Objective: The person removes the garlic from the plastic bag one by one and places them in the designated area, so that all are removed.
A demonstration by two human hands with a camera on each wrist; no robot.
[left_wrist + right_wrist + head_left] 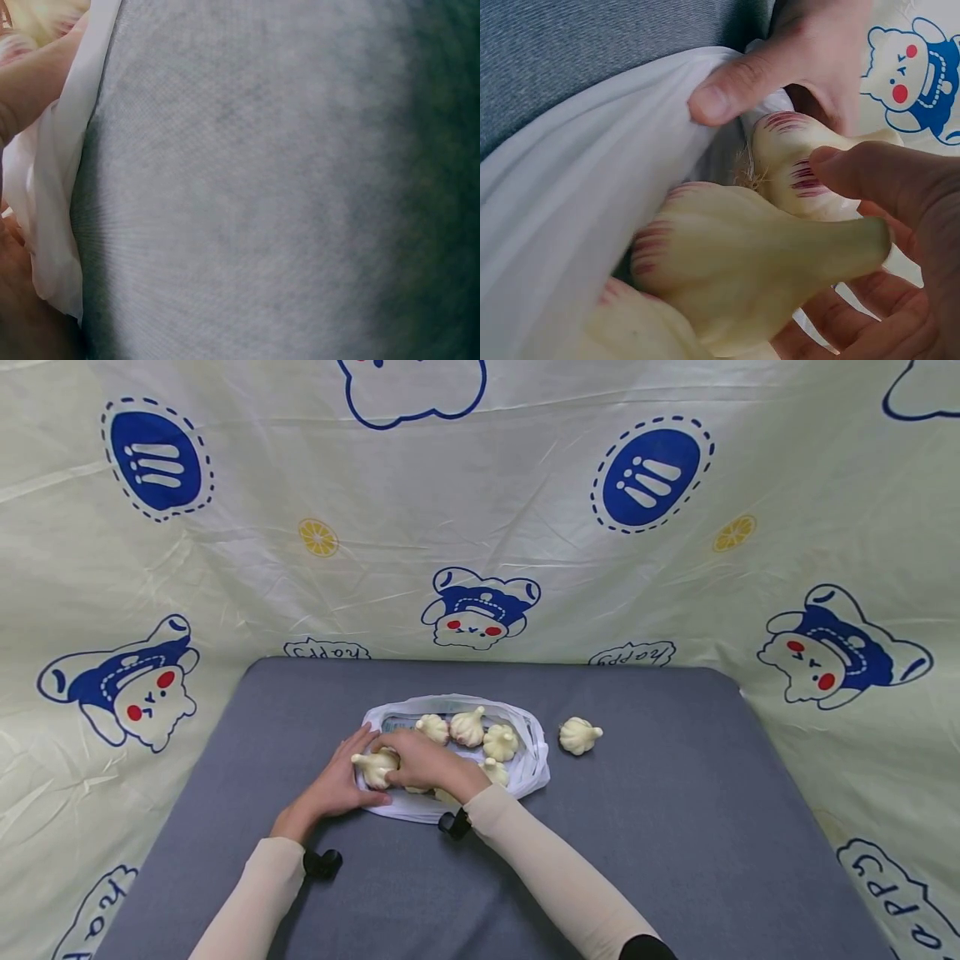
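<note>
Garlic bulbs (467, 727) lie in a bag (533, 767) on the counter (697, 827). A lone bulb (578, 737) sits right of the bag.

A gray fabric-covered tabletop (675, 843) spans the lower middle. A cream printed curtain (465, 493) fills the top and sides, with blue ovals (155, 460) upper left and right, orange slices (318, 537), cartoon animals (480, 610) and "happy" lettering (892, 893) lower right.

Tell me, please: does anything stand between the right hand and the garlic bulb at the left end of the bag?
Nothing visible does: the right hand directly touches that garlic bulb. A second bulb lies close beside it, and the left hand holds the rim of the bag.
</note>
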